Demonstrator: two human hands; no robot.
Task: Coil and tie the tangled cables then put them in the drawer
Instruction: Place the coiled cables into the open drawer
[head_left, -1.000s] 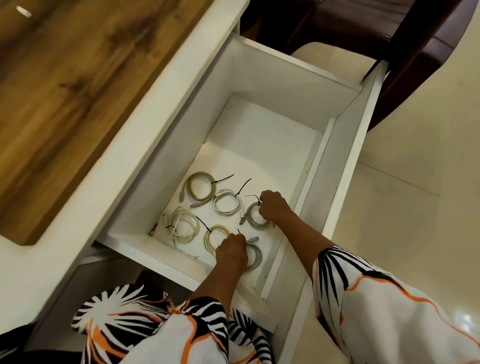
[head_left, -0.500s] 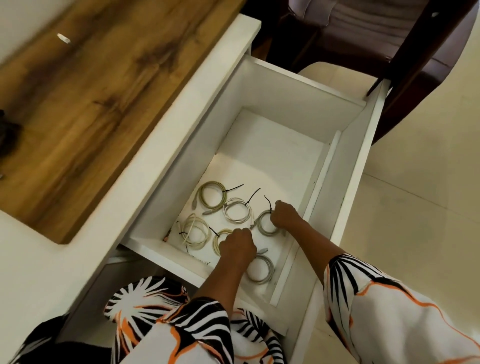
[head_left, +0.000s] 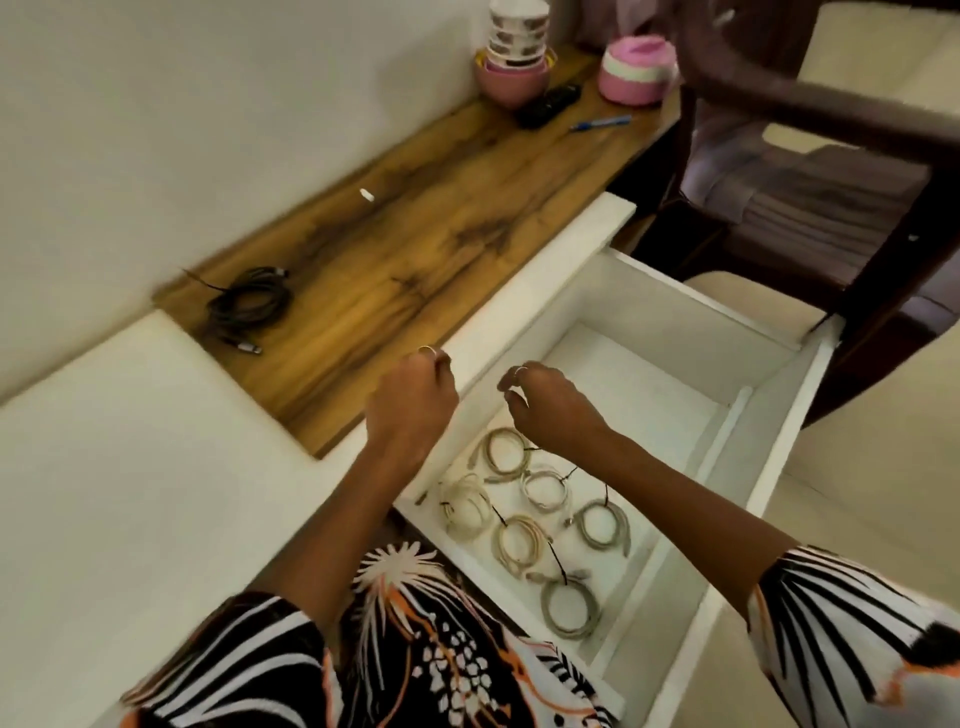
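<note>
Six pale cable coils tied with thin black ties (head_left: 540, 525) lie in two rows on the floor of the open white drawer (head_left: 769, 467), each apart from its neighbour or just touching it. One dark grey coiled cable (head_left: 249, 304) lies on the wood-grain inlay of the desk (head_left: 395, 249), well apart from the drawer, with what looks like a black tie end sticking out; whether it is fully tied cannot be told.

The left hand (head_left: 413, 402) hangs above the desk edge with its fingers loosely curled and nothing visible in them. The right hand (head_left: 553, 402) hovers over the drawer, fingers likewise curled loosely and apparently empty.

The step in hand appears to be fetching the dark coil. To do it well, take it across the whole bundle, thumb through the loop, so the turns do not spring loose, and check the tie is snug before lifting. Carry it level over the white desk edge. Set it down flat in the bare floor at the back of the drawer, clear of the pale coils, so the tie ends do not snag each other.
</note>
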